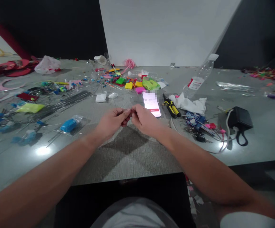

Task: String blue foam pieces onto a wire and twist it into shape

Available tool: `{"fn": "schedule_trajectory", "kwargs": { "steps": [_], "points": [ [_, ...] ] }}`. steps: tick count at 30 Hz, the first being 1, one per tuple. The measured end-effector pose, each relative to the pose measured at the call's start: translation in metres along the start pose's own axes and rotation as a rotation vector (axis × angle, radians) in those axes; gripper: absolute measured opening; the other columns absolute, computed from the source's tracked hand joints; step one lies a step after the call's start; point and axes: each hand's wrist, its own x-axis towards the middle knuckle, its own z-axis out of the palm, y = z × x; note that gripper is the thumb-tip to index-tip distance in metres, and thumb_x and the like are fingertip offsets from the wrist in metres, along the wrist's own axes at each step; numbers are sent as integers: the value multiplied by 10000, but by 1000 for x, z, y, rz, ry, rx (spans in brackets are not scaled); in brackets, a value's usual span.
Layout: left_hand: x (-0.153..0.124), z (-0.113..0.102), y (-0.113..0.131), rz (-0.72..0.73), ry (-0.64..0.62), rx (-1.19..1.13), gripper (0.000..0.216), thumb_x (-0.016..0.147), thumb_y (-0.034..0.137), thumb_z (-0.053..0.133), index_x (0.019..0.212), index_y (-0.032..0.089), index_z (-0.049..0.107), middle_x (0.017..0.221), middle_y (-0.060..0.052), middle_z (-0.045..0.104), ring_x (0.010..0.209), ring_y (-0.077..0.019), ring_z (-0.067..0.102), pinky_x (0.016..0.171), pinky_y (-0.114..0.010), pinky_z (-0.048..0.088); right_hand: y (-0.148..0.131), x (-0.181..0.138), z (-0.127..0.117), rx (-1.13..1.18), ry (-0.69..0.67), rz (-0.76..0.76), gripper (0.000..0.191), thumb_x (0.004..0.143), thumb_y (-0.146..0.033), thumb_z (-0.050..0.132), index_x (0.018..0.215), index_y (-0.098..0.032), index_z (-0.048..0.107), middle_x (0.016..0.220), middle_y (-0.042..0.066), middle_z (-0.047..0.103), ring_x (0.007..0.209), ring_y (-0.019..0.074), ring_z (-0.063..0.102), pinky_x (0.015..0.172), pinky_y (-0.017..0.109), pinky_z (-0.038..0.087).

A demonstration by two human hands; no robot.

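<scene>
Over the middle of the table, my left hand [115,122] and my right hand [140,118] meet at the fingertips. Both are closed, thumbs and fingers pinched together. Whatever lies between them is too small and blurred to name. Just beyond my right hand lies a lit phone [151,103] with a timer on its screen. A blue packet of clay [68,125] in clear wrap sits to the left of my left hand. Beyond that hand are a small white block [101,98] and a crumpled clear wrapper [113,95].
Yellow-and-black pliers [171,107] lie right of the phone, beside white tissue [193,104]. An upright plastic bottle [199,77] stands behind. A black charger block [240,117] with a cable sits at right. Thin wires [63,103] and colourful clay packets [129,85] cover the left and back.
</scene>
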Motion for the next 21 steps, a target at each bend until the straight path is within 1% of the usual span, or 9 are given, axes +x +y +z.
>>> {"fn": "schedule_trajectory", "kwargs": {
  "steps": [3,6,10,13,17,21],
  "points": [
    [0,-1,-1,-13,-37,-44,358,813,495,755,687,170,674,629,5,551,574,-102,465,537,-246,359,1,1,-3,49,8,51,43,936,-241,459,954,-202,467,880,57,617,766,186,565,695,323,428],
    [2,-3,-1,-34,-42,-75,316,768,453,812,682,168,703,625,1,570,578,-101,474,536,-241,362,1,1,-4,73,-8,59,37,931,-240,469,935,-203,474,861,50,631,750,182,571,679,318,426],
    [2,-3,0,-61,-2,-135,321,774,438,814,639,170,698,598,6,557,548,-88,444,495,-229,325,0,1,-2,88,-17,55,58,953,-251,450,968,-201,476,896,58,645,783,183,589,695,319,439],
    [1,-1,0,-79,21,-198,298,769,410,820,642,169,697,612,7,563,540,-77,435,485,-221,319,-1,0,0,92,-7,46,69,962,-258,443,995,-202,466,929,68,639,813,189,590,720,329,446],
    [0,1,-1,-117,24,-271,287,751,381,837,646,155,694,609,10,555,524,-60,418,464,-202,311,-1,0,3,97,2,36,49,969,-243,433,995,-210,457,955,75,635,824,193,578,735,342,448],
    [-1,0,-2,-174,14,-331,273,749,348,845,653,147,688,620,13,556,515,-44,416,446,-164,318,0,-1,4,109,-6,29,42,965,-225,433,999,-212,454,931,66,632,807,190,574,727,335,444]
  ]
}}
